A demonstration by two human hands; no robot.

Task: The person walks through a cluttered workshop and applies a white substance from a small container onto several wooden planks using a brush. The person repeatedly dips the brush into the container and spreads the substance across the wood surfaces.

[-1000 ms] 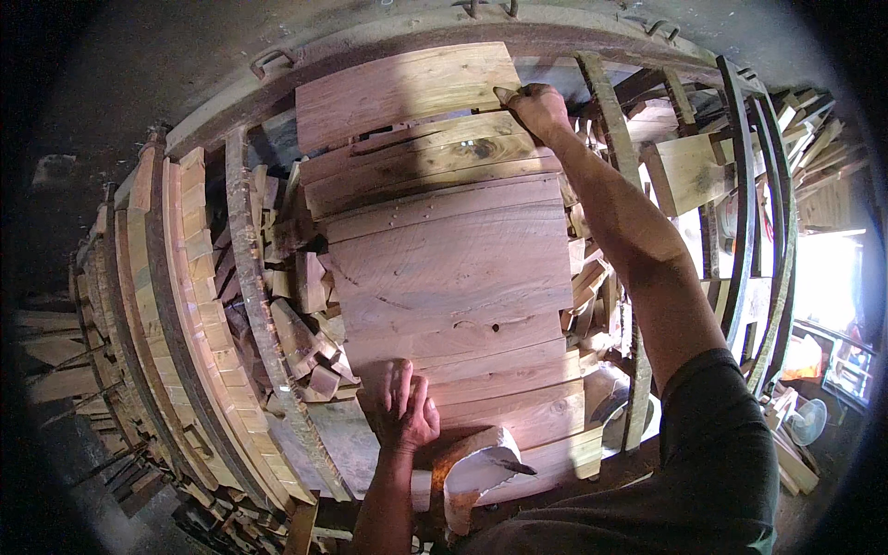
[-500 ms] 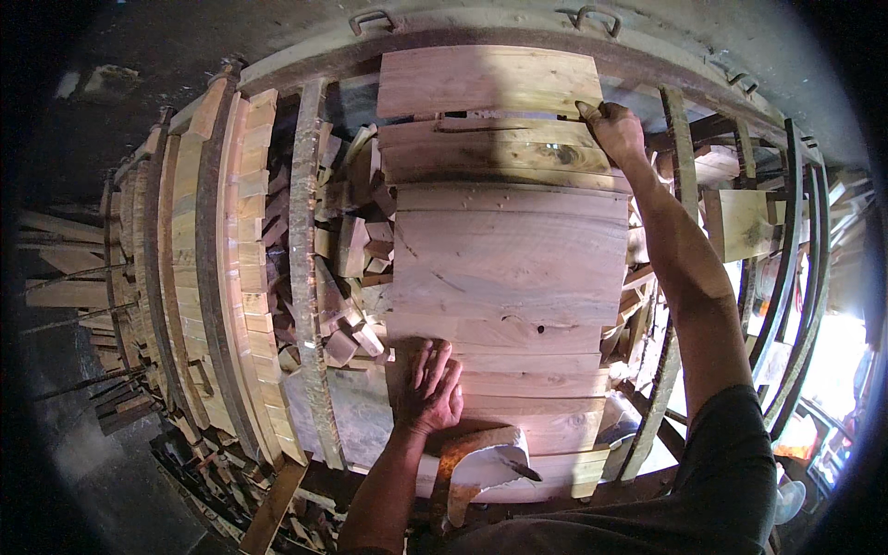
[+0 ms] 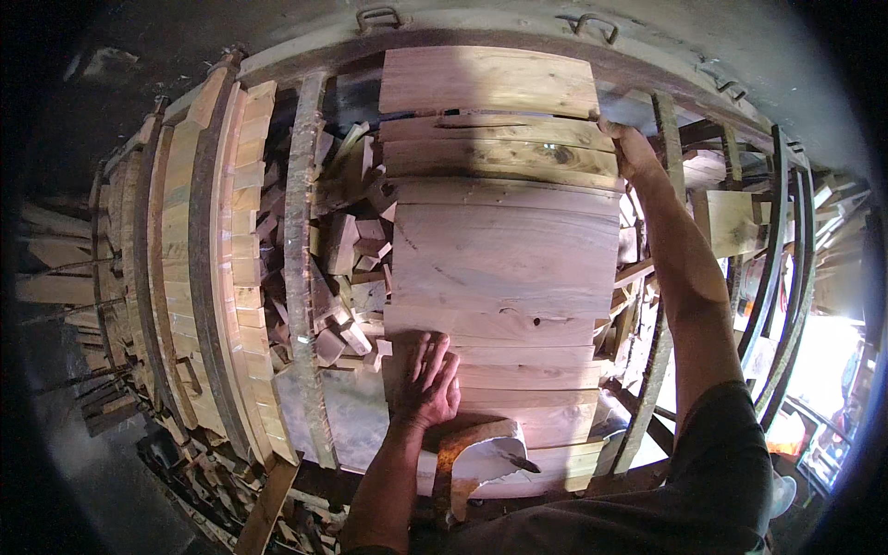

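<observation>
Several planks lie edge to edge in a column across the rack. My left hand (image 3: 428, 382) rests flat on the lower planks near their left ends, fingers stretched out. At the upper right, my right hand (image 3: 629, 148) grips the right end of a narrow wooden board (image 3: 518, 128); some of its fingers are hidden. A thin dark gap separates this board from the wide top plank (image 3: 490, 81). Below lies a broad plank (image 3: 499, 245) with small knots and cracks. Near my left forearm is a curved, rusty-edged piece (image 3: 476, 453) with a white inside.
Metal bars (image 3: 303, 268) cross the rack on both sides of the planks. Wood offcuts (image 3: 347, 245) are heaped beneath. Joined panels of slats (image 3: 248, 277) stand at the left between bars. Metal handles (image 3: 597, 30) stick up along the far beam. Scrap sticks (image 3: 199, 490) lie lower left.
The gap between the top plank and the narrow board has narrowed. My right hand has shifted slightly right and down to the board's end. My left hand stays on the planks.
</observation>
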